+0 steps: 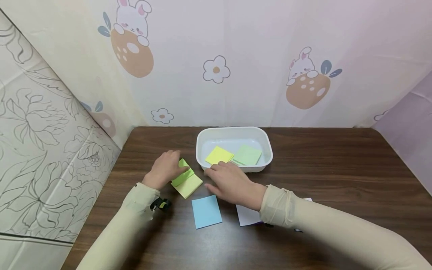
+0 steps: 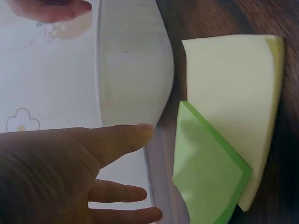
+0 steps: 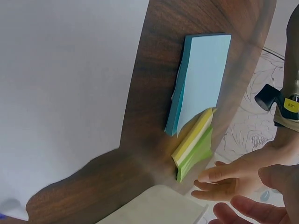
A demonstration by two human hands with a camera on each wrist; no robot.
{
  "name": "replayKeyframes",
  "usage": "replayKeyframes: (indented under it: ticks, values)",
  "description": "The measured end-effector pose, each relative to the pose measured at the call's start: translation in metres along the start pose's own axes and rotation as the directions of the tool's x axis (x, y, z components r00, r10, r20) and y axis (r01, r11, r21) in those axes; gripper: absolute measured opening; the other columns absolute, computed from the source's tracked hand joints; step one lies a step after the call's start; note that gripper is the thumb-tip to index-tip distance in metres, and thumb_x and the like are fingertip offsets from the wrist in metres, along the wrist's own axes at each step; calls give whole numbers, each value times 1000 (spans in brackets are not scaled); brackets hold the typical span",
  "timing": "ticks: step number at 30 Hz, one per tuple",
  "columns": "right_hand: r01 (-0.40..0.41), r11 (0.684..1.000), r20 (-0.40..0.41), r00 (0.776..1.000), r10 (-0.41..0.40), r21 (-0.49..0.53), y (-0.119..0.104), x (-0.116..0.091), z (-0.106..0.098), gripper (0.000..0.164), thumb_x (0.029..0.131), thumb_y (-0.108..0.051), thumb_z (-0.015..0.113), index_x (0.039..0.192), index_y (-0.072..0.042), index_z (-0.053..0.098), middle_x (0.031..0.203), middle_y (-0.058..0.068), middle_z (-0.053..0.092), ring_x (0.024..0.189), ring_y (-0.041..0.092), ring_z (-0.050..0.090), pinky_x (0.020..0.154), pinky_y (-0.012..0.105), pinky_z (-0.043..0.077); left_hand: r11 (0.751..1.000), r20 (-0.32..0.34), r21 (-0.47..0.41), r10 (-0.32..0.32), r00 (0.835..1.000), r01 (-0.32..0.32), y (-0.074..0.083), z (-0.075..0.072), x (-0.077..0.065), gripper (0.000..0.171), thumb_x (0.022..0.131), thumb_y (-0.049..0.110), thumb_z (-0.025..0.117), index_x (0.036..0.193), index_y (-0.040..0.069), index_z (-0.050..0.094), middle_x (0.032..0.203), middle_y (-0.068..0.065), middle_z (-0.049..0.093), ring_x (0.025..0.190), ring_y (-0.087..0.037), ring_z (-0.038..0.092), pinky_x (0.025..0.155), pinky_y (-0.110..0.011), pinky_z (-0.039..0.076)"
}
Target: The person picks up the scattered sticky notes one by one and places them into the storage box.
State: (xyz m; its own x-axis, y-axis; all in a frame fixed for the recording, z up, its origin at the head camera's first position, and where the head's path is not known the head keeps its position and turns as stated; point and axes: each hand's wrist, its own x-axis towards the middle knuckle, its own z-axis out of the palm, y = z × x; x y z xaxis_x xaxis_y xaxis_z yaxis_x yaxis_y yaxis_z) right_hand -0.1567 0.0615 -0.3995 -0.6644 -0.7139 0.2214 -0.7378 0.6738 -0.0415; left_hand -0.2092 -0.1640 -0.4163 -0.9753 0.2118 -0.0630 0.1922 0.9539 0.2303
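My left hand [image 1: 163, 170] hovers by a bright green sticky-note pad [image 1: 182, 177], which lies partly over a pale yellow pad [image 1: 189, 186]. In the left wrist view its thumb and fingers [image 2: 119, 140] are extended, with nothing between them. My right hand [image 1: 234, 185] hangs, fingers loosely bent and holding nothing, just in front of a white plastic tray [image 1: 256, 168]. Inside the tray are a yellow pad [image 1: 218, 155] and light green pads [image 1: 249, 155]. A blue sticky-note pad [image 1: 207, 212] lies on the table below and between the hands.
Under the right forearm lies a white-topped pad [image 1: 248, 216], partly covered by the sleeve. The dark wooden table [image 1: 330, 161] meets a patterned curtain [image 1: 243, 82] behind the tray. Another patterned cloth [image 1: 44, 123] hangs at the left.
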Motion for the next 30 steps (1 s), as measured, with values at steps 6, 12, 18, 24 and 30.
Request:
replayKeyframes:
  ticks: [6,12,18,24,30]
  values:
    - [5,1000,19,1000,-5,-5,-2,-1,3,29,89,-37,57,104,-14,66,93,-3,63,82,17,55,68,33,44,999,80,11,-45,996,44,-4,2,-2,52,73,39,75,102,0,60,85,-8,58,72,-21,53,64,-36,46]
    - [6,1000,37,999,-5,-4,-4,-1,6,29,89,-38,56,105,-15,66,93,-4,63,81,16,55,68,33,44,998,142,29,-64,988,61,-5,2,-2,46,71,41,76,91,4,58,76,-5,55,68,-21,51,60,-34,42]
    - [8,1000,45,999,-8,2,-4,0,6,30,88,-37,58,106,-14,66,95,-3,64,84,17,56,69,34,44,996,153,29,-82,985,79,-8,4,-3,53,69,44,78,95,2,59,85,-10,52,73,-24,51,62,-36,43]
    - [10,1000,41,999,-9,-13,-3,1,8,28,88,-37,58,103,-15,66,93,-4,64,83,17,56,68,33,44,996,130,53,-79,988,72,-10,6,-3,64,67,47,77,106,1,58,89,-11,53,74,-23,51,63,-38,45]
    - [8,1000,38,999,-7,-17,-3,4,10,28,88,-37,57,101,-14,66,90,-4,63,81,16,55,66,33,43,995,71,82,-53,996,47,-12,6,-2,44,77,40,71,101,5,57,76,-5,57,67,-20,52,57,-38,43]
